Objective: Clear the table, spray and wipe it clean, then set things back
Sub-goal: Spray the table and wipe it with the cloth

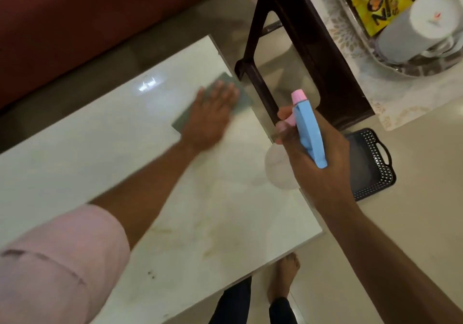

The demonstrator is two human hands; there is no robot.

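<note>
L hand (213, 113) flat, fingers straight, pressing grey cloth (233, 90) on desk (100, 148). R hand (315, 158) grasps spray bottle (307, 128) w/ blue-pink head, over desk edge.

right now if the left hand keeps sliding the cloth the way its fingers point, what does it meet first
Probably the table's far corner edge. The left hand lies flat on the grey cloth, fingers pointing at that corner; just beyond stands the dark stool leg, though depth is unclear.

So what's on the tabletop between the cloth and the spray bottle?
Head view: nothing. Between the grey cloth under the left hand and the spray bottle gripped in the right hand, only bare pale tabletop shows.
</note>
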